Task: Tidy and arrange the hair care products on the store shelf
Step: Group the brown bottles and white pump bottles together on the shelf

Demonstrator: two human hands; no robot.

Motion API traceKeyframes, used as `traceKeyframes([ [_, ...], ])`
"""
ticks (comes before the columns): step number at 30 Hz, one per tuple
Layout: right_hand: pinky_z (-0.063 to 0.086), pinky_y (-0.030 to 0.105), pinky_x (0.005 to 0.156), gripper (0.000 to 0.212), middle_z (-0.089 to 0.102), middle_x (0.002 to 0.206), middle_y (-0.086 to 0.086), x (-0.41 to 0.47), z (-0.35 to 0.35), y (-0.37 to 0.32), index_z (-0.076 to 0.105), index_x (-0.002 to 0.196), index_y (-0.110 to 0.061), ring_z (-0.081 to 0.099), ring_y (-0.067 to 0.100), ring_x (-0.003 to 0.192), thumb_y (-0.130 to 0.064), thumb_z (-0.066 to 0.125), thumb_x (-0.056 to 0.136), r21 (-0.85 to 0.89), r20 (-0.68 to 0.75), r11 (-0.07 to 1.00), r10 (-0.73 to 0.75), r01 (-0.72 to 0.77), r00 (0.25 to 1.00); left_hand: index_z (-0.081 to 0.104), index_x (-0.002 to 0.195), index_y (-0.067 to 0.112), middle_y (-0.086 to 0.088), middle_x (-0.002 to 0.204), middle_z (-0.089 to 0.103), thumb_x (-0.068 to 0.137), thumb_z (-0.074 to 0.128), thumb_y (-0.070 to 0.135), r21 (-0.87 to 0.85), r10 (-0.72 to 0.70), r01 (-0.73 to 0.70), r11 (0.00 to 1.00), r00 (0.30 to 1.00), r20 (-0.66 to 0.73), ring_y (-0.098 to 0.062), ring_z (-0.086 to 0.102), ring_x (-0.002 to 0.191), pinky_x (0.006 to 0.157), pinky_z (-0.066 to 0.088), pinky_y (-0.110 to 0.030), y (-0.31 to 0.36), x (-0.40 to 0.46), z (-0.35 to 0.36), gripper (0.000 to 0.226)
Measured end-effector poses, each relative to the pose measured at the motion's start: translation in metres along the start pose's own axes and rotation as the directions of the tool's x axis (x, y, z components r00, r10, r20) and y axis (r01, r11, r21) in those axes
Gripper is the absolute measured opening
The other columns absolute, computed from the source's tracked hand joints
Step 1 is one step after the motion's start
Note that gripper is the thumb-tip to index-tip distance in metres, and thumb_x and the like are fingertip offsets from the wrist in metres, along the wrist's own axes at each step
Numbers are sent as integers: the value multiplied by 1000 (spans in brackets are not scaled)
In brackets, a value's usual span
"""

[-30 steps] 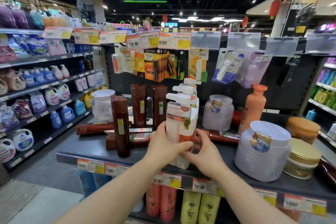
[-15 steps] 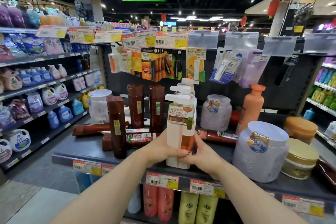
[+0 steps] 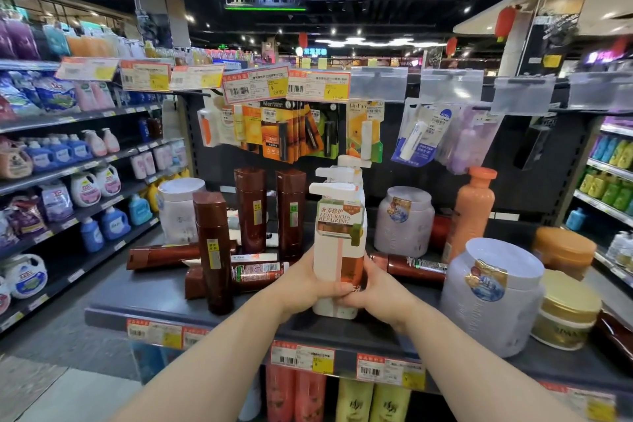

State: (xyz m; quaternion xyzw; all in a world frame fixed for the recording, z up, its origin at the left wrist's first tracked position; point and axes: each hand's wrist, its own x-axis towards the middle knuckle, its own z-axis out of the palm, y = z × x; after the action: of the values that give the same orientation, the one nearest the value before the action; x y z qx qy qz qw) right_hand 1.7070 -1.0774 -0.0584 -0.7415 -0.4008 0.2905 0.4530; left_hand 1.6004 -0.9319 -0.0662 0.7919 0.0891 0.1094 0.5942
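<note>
A white pump bottle (image 3: 339, 243) with an orange label stands upright near the front of the dark shelf (image 3: 144, 288). My left hand (image 3: 301, 284) grips its lower left side and my right hand (image 3: 376, 291) its lower right side. More white pump bottles (image 3: 346, 168) stand right behind it. Three brown bottles stand upright to the left: one in front (image 3: 212, 250), two behind (image 3: 251, 209) (image 3: 291, 212). Other brown bottles lie flat: one at the left (image 3: 161, 255), one under my left hand (image 3: 253, 276), one at the right (image 3: 411, 267).
A large white tub (image 3: 493, 295) stands at the front right, with gold-lidded jars (image 3: 565, 312) beside it. An orange bottle (image 3: 472, 212) and two pale tubs (image 3: 404, 219) (image 3: 178, 209) stand further back. Lip-balm cards hang above. Price tags line the shelf edge.
The pump bottle in my hands has turned so that its orange label faces me, and it stands straighter. My hands have slid lower on it.
</note>
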Motion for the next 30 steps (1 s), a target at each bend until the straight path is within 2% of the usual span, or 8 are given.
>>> traceKeyframes([
  [5,47,8,68,83,62,113,-18,2,1,-2,33,141,-35,58,-2,101,-10,77,76,8,3,1000,0,0,1000,46,136,39,11,128,63,73,84,32,-10,-2,2,1000,1000,-27,-8,57,122,108,44,-44,-4,5,-1,74],
  [11,47,13,78,87,63,116,-14,-1,4,0,29,144,-34,58,2,107,-11,77,75,15,8,1000,-14,14,1000,48,136,33,8,127,64,76,82,26,-24,9,-10,1000,1000,-19,-9,58,120,106,46,-42,-4,0,0,69],
  [17,49,16,84,89,63,116,-11,-3,6,2,28,145,-33,59,5,108,-11,77,75,0,9,1000,-26,26,1000,48,135,35,9,127,64,73,84,31,-20,-6,5,1000,1000,-30,-10,58,120,106,45,-43,-7,-4,2,72],
  [21,47,5,68,85,65,112,-13,-5,8,4,30,144,-31,61,-4,97,-8,76,76,8,-4,999,-39,39,999,48,134,34,8,125,65,73,84,30,-26,-19,18,999,999,-51,-10,59,119,105,46,-43,-8,-6,3,71],
  [30,47,4,70,90,65,114,-15,-7,11,6,26,147,-33,61,-8,98,-10,77,77,47,-23,998,-42,43,999,48,135,32,8,125,65,76,82,26,-11,-25,24,1000,998,-61,-8,60,117,104,47,-40,-3,-12,5,69],
])
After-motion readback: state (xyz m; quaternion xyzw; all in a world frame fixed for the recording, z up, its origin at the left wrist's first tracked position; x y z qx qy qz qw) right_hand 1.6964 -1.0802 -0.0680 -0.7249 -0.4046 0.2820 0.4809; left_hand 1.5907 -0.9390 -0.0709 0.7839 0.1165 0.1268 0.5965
